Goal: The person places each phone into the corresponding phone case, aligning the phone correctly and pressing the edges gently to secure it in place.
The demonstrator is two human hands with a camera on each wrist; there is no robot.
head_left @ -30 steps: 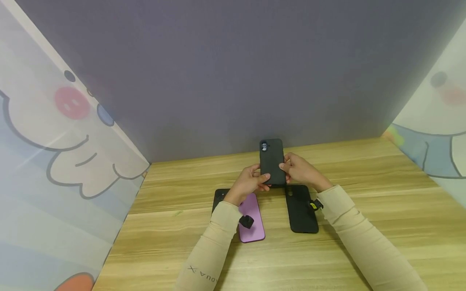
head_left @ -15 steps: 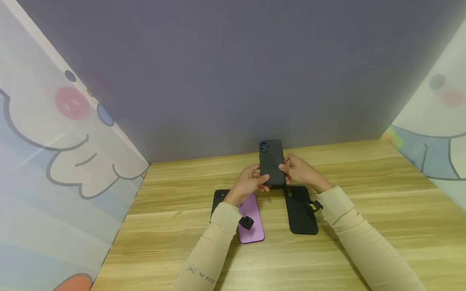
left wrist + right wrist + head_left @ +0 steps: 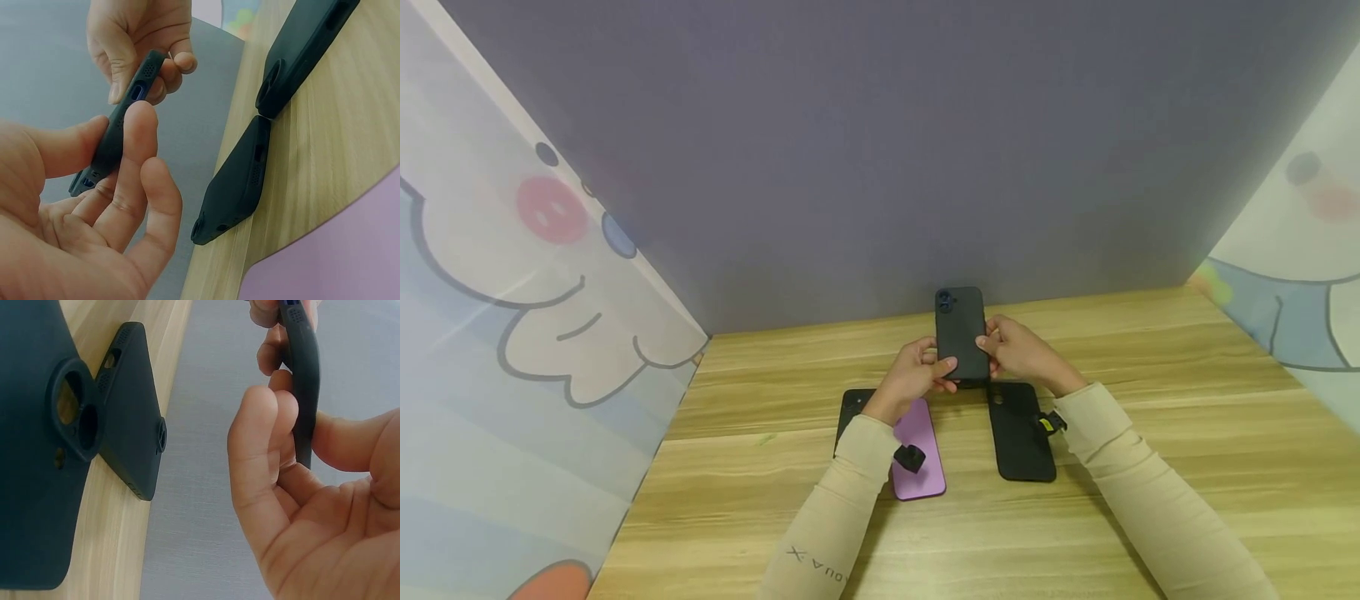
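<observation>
A phone in a black case (image 3: 961,333) is held up over the far middle of the table, its back and camera cutout facing me. My left hand (image 3: 917,373) pinches its lower left side, thumb on the back and fingers behind. On the right edge, my right hand (image 3: 1015,348) grips it the same way. Blue shows through the bottom port openings of the cased phone (image 3: 112,137) in the left wrist view. Below the hands lie two black phone cases: one (image 3: 1021,433) near my right wrist, the other (image 3: 234,181) mostly hidden in the head view behind the held phone.
Under my left forearm lies a purple phone (image 3: 925,467), partly covered. Left of it, a black phone (image 3: 852,404) peeks out past the sleeve. A grey panel (image 3: 880,167) rises along the back of the wooden table (image 3: 737,500).
Both hands keep their grip in nearly the same place. The lenses in the held phone's camera cutout look darker than a second ago.
</observation>
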